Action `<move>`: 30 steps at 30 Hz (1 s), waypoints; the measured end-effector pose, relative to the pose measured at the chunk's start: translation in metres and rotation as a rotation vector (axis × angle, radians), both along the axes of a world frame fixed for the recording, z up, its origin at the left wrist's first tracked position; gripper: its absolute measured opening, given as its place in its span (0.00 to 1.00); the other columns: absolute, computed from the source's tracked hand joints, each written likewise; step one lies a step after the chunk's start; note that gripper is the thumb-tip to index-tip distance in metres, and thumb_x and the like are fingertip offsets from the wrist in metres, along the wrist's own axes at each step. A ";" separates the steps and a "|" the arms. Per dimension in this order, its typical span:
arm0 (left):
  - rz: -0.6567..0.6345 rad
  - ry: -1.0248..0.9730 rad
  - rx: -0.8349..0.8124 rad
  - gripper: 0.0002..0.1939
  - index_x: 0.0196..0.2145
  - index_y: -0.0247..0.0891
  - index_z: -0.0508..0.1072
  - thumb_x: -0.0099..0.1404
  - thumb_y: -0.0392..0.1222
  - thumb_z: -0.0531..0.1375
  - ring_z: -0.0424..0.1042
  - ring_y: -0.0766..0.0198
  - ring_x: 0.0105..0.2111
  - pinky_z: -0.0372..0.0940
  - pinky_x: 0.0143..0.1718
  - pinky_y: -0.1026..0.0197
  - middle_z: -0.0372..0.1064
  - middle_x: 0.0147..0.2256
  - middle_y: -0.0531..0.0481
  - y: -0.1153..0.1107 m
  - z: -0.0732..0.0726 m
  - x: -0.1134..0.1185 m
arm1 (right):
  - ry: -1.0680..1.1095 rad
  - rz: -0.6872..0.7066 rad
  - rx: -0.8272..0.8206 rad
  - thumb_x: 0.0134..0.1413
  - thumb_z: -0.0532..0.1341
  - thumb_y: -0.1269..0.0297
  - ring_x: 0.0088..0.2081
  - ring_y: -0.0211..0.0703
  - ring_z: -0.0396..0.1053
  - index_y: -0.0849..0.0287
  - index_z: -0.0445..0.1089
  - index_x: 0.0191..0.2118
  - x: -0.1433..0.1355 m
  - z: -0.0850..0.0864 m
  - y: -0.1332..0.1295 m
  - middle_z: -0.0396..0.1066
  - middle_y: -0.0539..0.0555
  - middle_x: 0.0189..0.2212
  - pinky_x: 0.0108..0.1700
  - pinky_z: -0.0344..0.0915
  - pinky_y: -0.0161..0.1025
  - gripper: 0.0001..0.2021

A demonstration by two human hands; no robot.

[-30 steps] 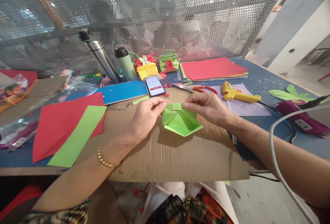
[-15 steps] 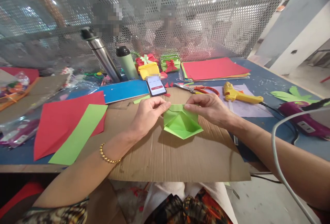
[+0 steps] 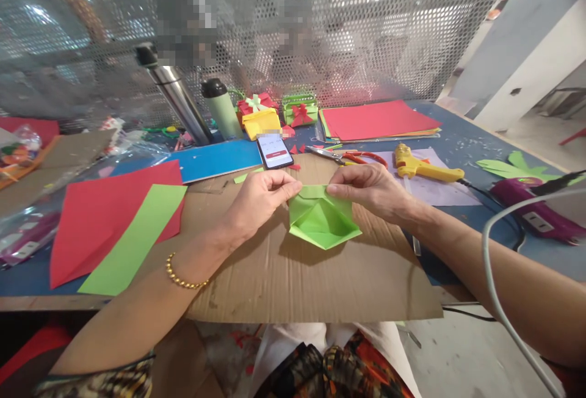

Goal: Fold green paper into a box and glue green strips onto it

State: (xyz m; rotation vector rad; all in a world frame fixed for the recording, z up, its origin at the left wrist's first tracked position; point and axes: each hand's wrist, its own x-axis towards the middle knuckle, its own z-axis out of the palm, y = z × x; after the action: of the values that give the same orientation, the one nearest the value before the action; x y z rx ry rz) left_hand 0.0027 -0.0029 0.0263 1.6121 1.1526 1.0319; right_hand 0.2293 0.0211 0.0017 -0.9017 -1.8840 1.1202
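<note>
Between my two hands is a folded green paper pouch (image 3: 324, 227), its pointed end towards me and its opening showing a darker inside. My left hand (image 3: 263, 202) pinches the pouch's far left corner between thumb and fingers. At the far right corner, my right hand (image 3: 368, 193) grips it the same way. A narrow folded strip runs along the edge between my thumbs. Below the pouch lies a sheet of brown cardboard (image 3: 293, 294). Just beyond my right hand are scissors (image 3: 361, 158) with red handles.
Red paper (image 3: 110, 221) and a green strip (image 3: 135, 239) lie left. A phone (image 3: 274, 151), steel flask (image 3: 178, 99), green bottle (image 3: 222, 108) and small paper bags (image 3: 262, 123) stand farther back. Right are a yellow glue gun (image 3: 425, 169), purple power strip (image 3: 533, 209) and grey cable (image 3: 489, 264).
The view has shifted slightly, so background things sit a little farther left. Both hands keep their pinch on the green paper pouch, which looks almost unchanged.
</note>
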 end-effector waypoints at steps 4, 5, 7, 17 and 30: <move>-0.028 0.000 0.011 0.17 0.26 0.36 0.77 0.54 0.54 0.72 0.65 0.67 0.26 0.62 0.29 0.63 0.72 0.25 0.52 0.000 -0.001 0.000 | -0.015 -0.008 0.019 0.54 0.68 0.45 0.28 0.38 0.63 0.59 0.73 0.27 -0.001 0.000 -0.001 0.69 0.50 0.23 0.31 0.58 0.38 0.20; -0.030 0.001 0.015 0.17 0.26 0.36 0.77 0.54 0.53 0.72 0.66 0.67 0.26 0.62 0.29 0.63 0.72 0.25 0.52 0.000 -0.002 0.001 | -0.022 -0.005 0.024 0.55 0.68 0.45 0.28 0.38 0.63 0.60 0.74 0.28 -0.001 -0.001 -0.002 0.68 0.50 0.23 0.31 0.58 0.38 0.20; -0.027 0.011 0.035 0.16 0.27 0.36 0.78 0.54 0.52 0.72 0.67 0.67 0.27 0.63 0.30 0.63 0.74 0.26 0.51 0.000 -0.004 0.002 | -0.041 0.008 0.034 0.56 0.67 0.45 0.28 0.38 0.62 0.59 0.74 0.28 -0.002 -0.001 -0.003 0.68 0.50 0.23 0.31 0.57 0.38 0.20; -0.048 0.202 0.203 0.10 0.26 0.37 0.76 0.63 0.44 0.63 0.67 0.66 0.27 0.63 0.31 0.62 0.74 0.25 0.51 0.000 -0.003 0.000 | -0.064 0.032 -0.014 0.56 0.66 0.47 0.27 0.38 0.63 0.59 0.73 0.28 -0.002 -0.002 -0.004 0.67 0.49 0.22 0.31 0.56 0.38 0.19; -0.124 0.274 0.170 0.11 0.25 0.37 0.76 0.62 0.44 0.62 0.62 0.67 0.24 0.57 0.26 0.63 0.67 0.22 0.53 -0.008 -0.002 0.007 | -0.144 0.036 0.096 0.60 0.65 0.47 0.27 0.36 0.60 0.60 0.74 0.28 -0.007 -0.001 -0.010 0.66 0.48 0.22 0.31 0.54 0.36 0.20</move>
State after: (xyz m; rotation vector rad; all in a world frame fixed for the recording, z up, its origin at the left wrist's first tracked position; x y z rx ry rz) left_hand 0.0098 -0.0104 0.0243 1.9817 1.1494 0.8658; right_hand 0.2220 0.0110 0.0010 -0.9191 -2.0603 0.9997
